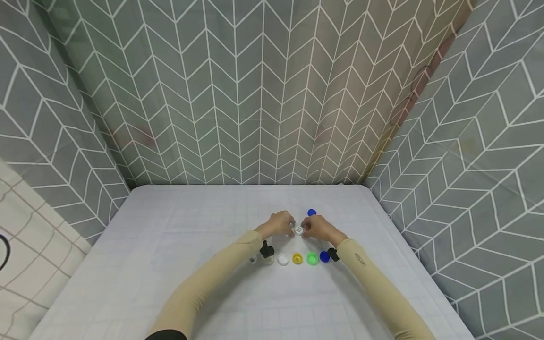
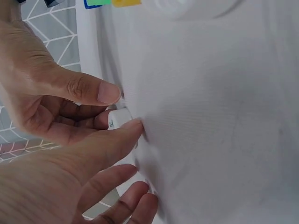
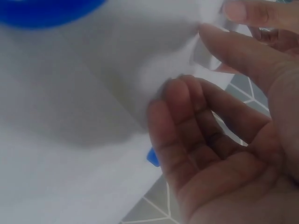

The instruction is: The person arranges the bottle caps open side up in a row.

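Observation:
A small white cap [image 1: 299,230] with dark markings on its top lies between the two hands, towards the back of the table. My right hand [image 1: 319,228] pinches it from the right; in the right wrist view, the thumb lies along the cap [image 3: 203,57] and a finger is behind it. From the other side comes my left hand [image 1: 279,224]. Its thumb overlaps the white cap [image 2: 119,117] in the left wrist view, while its other fingers spread loosely apart. Behind the right hand lies a blue cap [image 1: 312,212], partly covered by it.
Nearer the body, a row holds a white cap [image 1: 283,259], a yellow cap [image 1: 297,258], a green cap [image 1: 312,259] and another blue cap [image 1: 325,257]. Clear round pieces [image 1: 268,260] lie at its left end, partly hidden by the left wrist. Patterned curtains [image 1: 250,94] enclose the table.

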`<action>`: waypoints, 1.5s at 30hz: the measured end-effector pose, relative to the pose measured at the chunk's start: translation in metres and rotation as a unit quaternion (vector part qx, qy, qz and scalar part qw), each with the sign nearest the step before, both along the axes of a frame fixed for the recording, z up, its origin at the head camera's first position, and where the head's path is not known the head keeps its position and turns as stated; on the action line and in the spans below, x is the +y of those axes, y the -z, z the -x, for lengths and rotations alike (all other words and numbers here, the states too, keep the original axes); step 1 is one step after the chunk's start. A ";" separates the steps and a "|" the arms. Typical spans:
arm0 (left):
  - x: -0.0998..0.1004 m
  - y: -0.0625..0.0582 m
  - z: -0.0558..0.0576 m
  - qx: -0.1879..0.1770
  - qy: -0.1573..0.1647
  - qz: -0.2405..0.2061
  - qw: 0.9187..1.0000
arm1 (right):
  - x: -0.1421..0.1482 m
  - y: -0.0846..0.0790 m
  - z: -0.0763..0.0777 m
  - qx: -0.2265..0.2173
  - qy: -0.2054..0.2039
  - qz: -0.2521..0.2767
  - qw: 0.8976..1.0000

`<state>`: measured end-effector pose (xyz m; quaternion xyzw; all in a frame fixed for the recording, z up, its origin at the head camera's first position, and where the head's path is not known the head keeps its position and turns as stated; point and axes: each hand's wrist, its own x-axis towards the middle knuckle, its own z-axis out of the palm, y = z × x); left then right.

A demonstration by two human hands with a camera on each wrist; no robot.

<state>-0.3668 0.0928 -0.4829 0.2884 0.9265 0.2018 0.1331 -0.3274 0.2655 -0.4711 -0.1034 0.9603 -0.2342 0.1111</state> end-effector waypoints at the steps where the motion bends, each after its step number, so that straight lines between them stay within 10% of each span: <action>1: 0.000 0.006 0.005 0.011 0.008 -0.007 1.000 | 0.000 0.001 0.000 0.002 0.000 0.001 1.000; 32: 0.000 0.008 -0.001 0.019 0.000 -0.051 0.999 | -0.005 0.004 -0.001 0.050 -0.026 0.053 0.997; 45: -0.006 -0.006 0.000 0.079 0.021 -0.071 0.994 | -0.002 -0.015 -0.005 0.090 -0.038 0.059 0.993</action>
